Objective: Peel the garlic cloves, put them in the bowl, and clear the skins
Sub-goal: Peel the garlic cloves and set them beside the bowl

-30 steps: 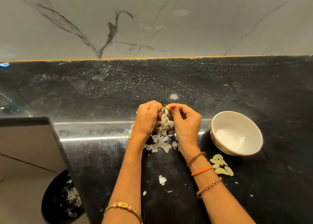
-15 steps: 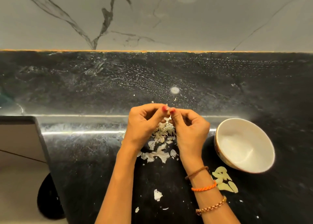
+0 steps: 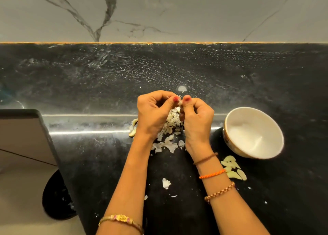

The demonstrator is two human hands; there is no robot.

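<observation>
While both hands work one small clove between their thumbs, the left grip and right grip each pinch it narrow above the skins, so the papery, ragged flakes fall onto that heap. Right of the grips the smooth, round bowl looks empty, while pale, glossy peeled cloves lie on the dark tabletop just beside it.

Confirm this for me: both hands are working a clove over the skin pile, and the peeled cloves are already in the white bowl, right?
Not quite. The head view shows the white bowl empty; the peeled cloves lie on the counter beside it.
</observation>
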